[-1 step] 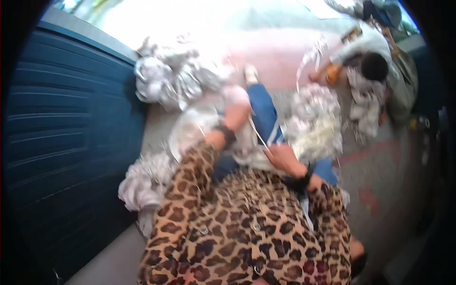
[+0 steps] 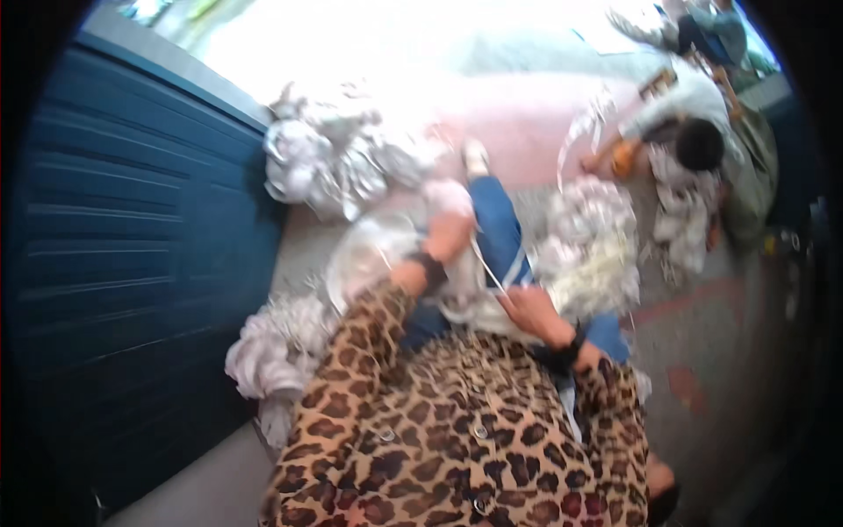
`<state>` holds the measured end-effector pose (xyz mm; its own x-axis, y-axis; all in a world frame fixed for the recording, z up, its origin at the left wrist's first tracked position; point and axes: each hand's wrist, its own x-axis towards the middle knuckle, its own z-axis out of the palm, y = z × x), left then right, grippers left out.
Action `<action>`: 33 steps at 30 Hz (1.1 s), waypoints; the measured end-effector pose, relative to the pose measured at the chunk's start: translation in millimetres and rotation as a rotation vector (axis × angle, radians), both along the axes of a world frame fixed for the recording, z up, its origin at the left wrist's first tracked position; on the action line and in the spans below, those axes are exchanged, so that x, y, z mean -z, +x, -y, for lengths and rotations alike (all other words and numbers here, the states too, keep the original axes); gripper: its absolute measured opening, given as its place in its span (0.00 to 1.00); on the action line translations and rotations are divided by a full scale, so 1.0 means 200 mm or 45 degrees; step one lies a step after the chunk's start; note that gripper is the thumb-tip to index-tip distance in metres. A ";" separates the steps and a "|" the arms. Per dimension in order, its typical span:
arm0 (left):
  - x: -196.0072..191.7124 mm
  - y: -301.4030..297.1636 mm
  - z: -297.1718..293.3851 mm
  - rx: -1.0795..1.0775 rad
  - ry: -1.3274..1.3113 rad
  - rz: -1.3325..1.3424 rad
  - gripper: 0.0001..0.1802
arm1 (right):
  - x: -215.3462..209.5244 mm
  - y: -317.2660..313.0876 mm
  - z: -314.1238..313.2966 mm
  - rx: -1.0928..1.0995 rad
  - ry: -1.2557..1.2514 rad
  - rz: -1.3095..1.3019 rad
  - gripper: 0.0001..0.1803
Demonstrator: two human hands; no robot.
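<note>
1. Left hand (image 2: 450,235): stretched forward, a pale pinkish bundle (image 2: 445,198) at its far end. Fingers blurred and partly hidden; cannot tell whether they grip the bundle or only rest against it.
2. Right hand (image 2: 536,314): nearer the body, to the right. Thumb and fingertips pinched together on a thin white strand (image 2: 489,269).
3. The strand runs on a slant, nearly straight, from beside the left hand down to the right fingertips, crossing in front of a blue trouser leg (image 2: 497,211). The leg reaches forward, ending in a pale shoe (image 2: 475,158).
4. Dark wristbands (image 2: 430,271) on both wrists; leopard-print shirt (image 2: 465,413) fills the lower middle.
5. Near the left forearm, a whitish, sheet-like heap (image 2: 362,250); its material cannot be told. Lower left, a tangled pale pile (image 2: 279,350).
6. Farther out on the left, a shiny, silvery-white pile (image 2: 325,162), close to a dark blue panelled door (image 2: 114,237).
7. Right of the leg, a loose cream-white pile (image 2: 587,237) on the grey and reddish floor (image 2: 685,329).
8. Upper right: a co-worker (image 2: 689,101) in a pale top bends over whitish material (image 2: 682,220). Another person (image 2: 718,37) sits beyond, near the corner.
</note>
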<state>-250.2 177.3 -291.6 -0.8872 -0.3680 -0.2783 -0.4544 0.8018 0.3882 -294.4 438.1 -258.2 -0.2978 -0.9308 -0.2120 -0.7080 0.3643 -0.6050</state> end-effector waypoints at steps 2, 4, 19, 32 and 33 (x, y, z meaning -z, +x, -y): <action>-0.01 0.07 -0.03 -0.021 0.062 -0.075 0.13 | -0.01 -0.06 -0.04 0.250 -0.145 0.158 0.18; -0.06 0.18 -0.04 -0.069 0.252 -0.154 0.13 | -0.01 -0.14 -0.04 0.568 -0.322 0.296 0.16; 0.04 0.69 0.12 -0.280 -0.298 -0.503 0.03 | 0.33 -0.05 0.79 -0.075 -0.065 -0.081 0.11; 0.08 0.44 0.01 -0.158 -0.139 -0.674 0.07 | 0.33 -0.31 0.79 0.610 -0.216 0.684 0.17; 0.08 0.43 0.02 -0.137 -0.127 -0.653 0.07 | 0.33 -0.32 0.79 0.601 -0.202 0.684 0.16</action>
